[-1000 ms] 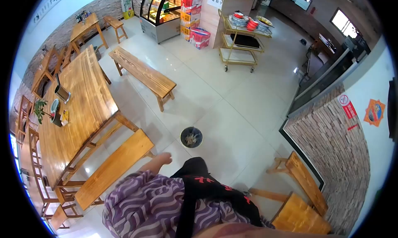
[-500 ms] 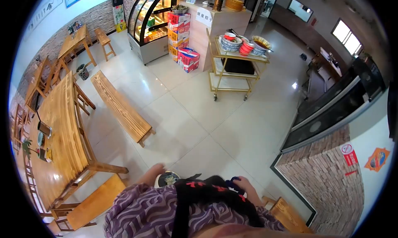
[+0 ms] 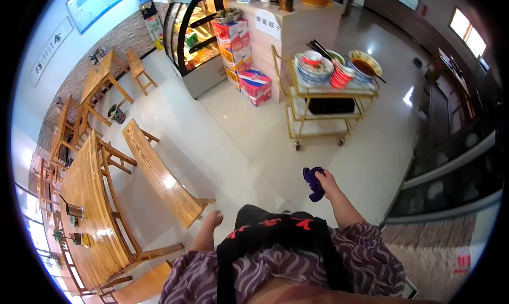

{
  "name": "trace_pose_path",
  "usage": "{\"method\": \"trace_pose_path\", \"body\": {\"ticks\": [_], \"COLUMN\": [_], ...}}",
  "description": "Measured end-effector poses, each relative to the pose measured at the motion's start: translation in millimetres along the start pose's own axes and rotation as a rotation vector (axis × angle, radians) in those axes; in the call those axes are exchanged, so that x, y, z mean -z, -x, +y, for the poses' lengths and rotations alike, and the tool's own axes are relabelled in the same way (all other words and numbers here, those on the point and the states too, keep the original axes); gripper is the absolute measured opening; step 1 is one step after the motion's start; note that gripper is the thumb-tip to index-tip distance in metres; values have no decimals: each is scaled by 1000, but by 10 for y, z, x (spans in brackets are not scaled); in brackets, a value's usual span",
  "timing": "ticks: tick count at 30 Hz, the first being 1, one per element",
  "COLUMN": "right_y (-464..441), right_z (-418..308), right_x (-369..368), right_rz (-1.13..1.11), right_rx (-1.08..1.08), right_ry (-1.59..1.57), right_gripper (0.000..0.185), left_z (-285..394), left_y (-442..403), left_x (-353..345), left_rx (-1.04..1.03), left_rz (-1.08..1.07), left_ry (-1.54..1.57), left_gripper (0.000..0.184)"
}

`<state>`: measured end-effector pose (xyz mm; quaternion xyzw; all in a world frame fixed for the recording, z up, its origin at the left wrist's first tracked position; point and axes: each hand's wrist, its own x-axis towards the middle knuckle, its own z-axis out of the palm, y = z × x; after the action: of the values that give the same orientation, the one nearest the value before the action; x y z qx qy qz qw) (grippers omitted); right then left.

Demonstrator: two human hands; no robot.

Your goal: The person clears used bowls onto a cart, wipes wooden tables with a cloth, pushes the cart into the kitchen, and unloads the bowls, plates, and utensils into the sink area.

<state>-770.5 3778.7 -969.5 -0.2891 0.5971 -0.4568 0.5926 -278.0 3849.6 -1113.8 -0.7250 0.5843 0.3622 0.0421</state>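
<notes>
Far left, wooden table (image 3: 87, 208); next, long bench (image 3: 164, 177), running away from the body and to the left, its near end just beside the left hand (image 3: 214, 219). Touching or not, cannot tell. Left arm out low and forward, fingers look curled, nothing seen in them; how tightly, cannot tell. Middle: black apron (image 3: 275, 231), 1 straight seam of floor beyond. Right of that, purple cloth (image 3: 314, 185), bunched, long axis roughly fore-and-aft, at the left side of the right hand (image 3: 330, 183), which pinches it between thumb and fingers; left hand well apart from it. Right arm reaches forward, elbow slightly bent, cloth off the body. Straight ahead of the right hand, the nearer of the 2, gold cart (image 3: 296, 113) stands well apart, long side crosswise, bowls (image 3: 314, 76) on top.
</notes>
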Motion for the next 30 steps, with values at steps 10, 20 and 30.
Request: {"method": "trace_pose_path", "body": {"ticks": [10, 20, 30], "right_y": [-2891, -5377, -6114], "right_z": [-2453, -3399, -4053], "right_x": [-1815, -2318, -2426], "right_rz": [42, 503, 530], "right_rx": [322, 690, 665], "right_ry": [-317, 165, 724], "right_gripper": [24, 41, 49], "left_z": [-927, 2162, 5545], "left_y": [-1401, -5378, -6905], "left_x": [972, 4628, 5798], "left_rx": [307, -257, -1000], "left_rz": [-251, 195, 235], "left_ry": [-11, -78, 285], "left_gripper": [38, 40, 29]}}
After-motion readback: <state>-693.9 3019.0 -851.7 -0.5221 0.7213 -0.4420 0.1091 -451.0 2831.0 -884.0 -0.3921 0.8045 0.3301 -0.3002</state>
